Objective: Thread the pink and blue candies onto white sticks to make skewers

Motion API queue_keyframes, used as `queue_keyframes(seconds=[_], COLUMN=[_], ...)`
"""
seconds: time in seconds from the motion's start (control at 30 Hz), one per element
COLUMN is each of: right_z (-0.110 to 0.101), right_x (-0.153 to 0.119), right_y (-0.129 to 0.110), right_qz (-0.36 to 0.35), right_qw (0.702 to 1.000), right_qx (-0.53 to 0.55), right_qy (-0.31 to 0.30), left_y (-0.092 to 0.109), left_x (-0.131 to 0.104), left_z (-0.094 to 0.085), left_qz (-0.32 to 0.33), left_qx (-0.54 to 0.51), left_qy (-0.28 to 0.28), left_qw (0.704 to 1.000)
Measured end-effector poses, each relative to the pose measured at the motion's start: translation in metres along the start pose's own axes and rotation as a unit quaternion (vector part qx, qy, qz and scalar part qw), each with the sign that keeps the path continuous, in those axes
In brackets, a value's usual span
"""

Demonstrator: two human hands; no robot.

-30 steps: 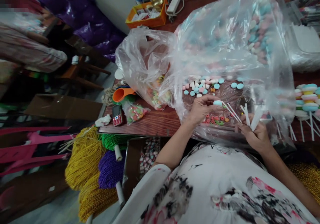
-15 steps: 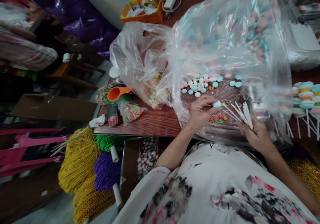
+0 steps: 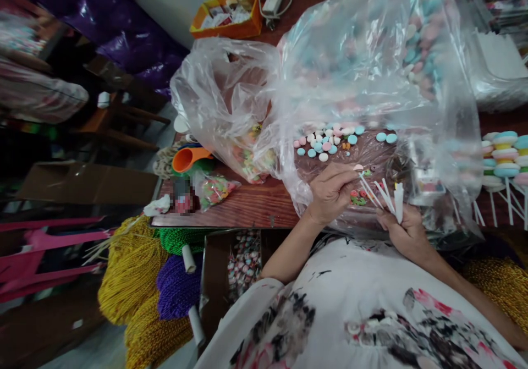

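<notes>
My left hand (image 3: 333, 190) is closed in a pinch on a small pastel round piece (image 3: 358, 167), mostly covered by the fingers. Several thin white sticks (image 3: 398, 201) fan out from my right hand (image 3: 406, 229), which is closed around their lower ends. One stick's tip comes close to my left fingertips; whether it touches the piece I cannot tell. Beyond my hands, loose blue, pink and white round pieces (image 3: 325, 146) lie on clear plastic. Small red and green bits (image 3: 358, 197) are scattered between my hands.
A large clear bag (image 3: 350, 55) of pastel pieces stands behind, with a smaller clear bag (image 3: 223, 83) left of it. Stacked pastel pieces on sticks (image 3: 506, 154) are at the right. An orange scoop (image 3: 190, 159) lies left. Below the table edge are yellow cords (image 3: 127, 270) and a box (image 3: 214, 264).
My right hand has moved left with the sticks, bringing them nearer my left hand. My left hand has turned, so its piece shows less. The view has shifted slightly.
</notes>
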State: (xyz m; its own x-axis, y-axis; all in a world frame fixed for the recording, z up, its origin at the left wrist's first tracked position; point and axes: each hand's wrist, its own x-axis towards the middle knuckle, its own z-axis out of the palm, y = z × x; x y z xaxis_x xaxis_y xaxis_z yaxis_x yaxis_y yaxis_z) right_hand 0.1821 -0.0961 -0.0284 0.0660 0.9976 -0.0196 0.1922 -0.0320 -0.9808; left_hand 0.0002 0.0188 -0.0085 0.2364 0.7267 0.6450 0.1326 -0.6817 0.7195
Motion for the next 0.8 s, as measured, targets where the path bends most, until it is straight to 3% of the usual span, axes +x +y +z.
queue_keyframes(seconds=[0.13, 0.3, 0.47, 0.53, 0.63, 0.8], right_z=[-0.006, 0.001, 0.025, 0.034, 0.04, 0.039], right_x=[0.006, 0.011, 0.004, 0.001, 0.0, 0.002], right_y=[-0.013, -0.031, -0.012, -0.001, 0.005, -0.005], right_qz=[0.02, 0.033, 0.021, 0.02, 0.029, 0.051], right_qw=[0.999, 0.993, 0.993, 0.991, 0.987, 0.982], right_qx=[0.027, 0.076, 0.106, 0.129, 0.155, 0.178], right_qy=[0.03, 0.088, 0.047, 0.021, 0.024, 0.04], left_y=[0.0, 0.006, 0.011, 0.011, 0.013, 0.019], left_x=[0.001, -0.004, -0.008, -0.009, -0.009, -0.017], left_z=[-0.006, -0.002, 0.007, 0.008, 0.004, 0.0], left_qz=[0.022, 0.02, -0.137, -0.173, -0.152, -0.11], left_qx=[0.05, 0.084, -0.037, -0.076, -0.063, -0.033], left_qy=[-0.028, 0.01, 0.109, 0.122, 0.11, 0.076], left_qw=[0.998, 0.996, 0.984, 0.974, 0.98, 0.99])
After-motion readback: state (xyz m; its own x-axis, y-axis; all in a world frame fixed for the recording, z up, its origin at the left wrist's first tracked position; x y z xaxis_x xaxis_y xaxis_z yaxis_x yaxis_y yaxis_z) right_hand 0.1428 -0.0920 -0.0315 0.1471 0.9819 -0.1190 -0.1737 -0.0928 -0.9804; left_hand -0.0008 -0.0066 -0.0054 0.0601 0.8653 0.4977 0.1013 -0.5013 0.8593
